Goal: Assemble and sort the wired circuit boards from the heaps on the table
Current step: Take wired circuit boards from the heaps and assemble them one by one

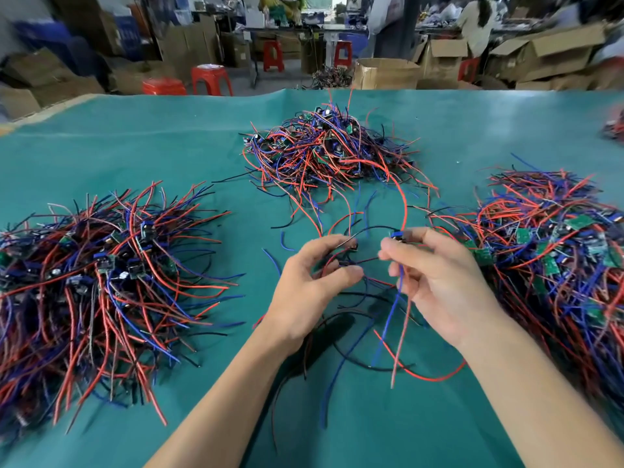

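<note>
Much of the job looks undone: three big heaps of wired boards lie on the green table [101, 130]. At the left of the frame, the left heap [98, 275] is a broad pile whose red, blue and black leads mostly fan the same way, so it is probably the sorted stack, though that is a guess. At upper centre the middle heap [324, 150] is a tangled mound, and loose wires trail from it toward the hands. At lower centre the left hand [314, 275] has its fingers curled, thumb and fingertips pinching a small dark board [353, 246] and thin dark leads. Just right of it the right hand [435, 268] pinches another small board [398, 235] at its fingertips, with a blue wire [391, 315] and a pale red one hanging below. At the right edge the right heap [553, 251] shows many green boards, still jumbled.
</note>
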### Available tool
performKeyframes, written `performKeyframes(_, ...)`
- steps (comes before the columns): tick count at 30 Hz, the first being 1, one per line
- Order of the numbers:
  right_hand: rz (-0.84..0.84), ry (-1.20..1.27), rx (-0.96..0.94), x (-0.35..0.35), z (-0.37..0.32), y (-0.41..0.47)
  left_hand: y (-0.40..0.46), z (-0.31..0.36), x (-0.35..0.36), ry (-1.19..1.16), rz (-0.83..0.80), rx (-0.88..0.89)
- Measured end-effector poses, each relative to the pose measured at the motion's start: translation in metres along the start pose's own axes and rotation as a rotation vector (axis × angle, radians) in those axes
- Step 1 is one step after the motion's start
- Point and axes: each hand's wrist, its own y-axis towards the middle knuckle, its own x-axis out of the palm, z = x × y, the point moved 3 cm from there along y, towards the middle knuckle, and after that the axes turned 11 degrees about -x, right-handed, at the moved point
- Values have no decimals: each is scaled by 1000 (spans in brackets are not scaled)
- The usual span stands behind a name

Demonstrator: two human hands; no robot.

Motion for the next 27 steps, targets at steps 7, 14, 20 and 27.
performKeyframes(7,-87,-142,52,18,14,-11,1,-1,-3,-121,-48,-45)
performKeyframes(14,-165,-318,-69,12,9,-7,2,-4,-4,-107,44,-37)
performKeyframes(20,-69,-304,-81,5,12,-2,4,-3,-2,-144,116,-54)
performKeyframes(27,57,19,54,-11,3,5,4,-4,-7,-238,129,-83)
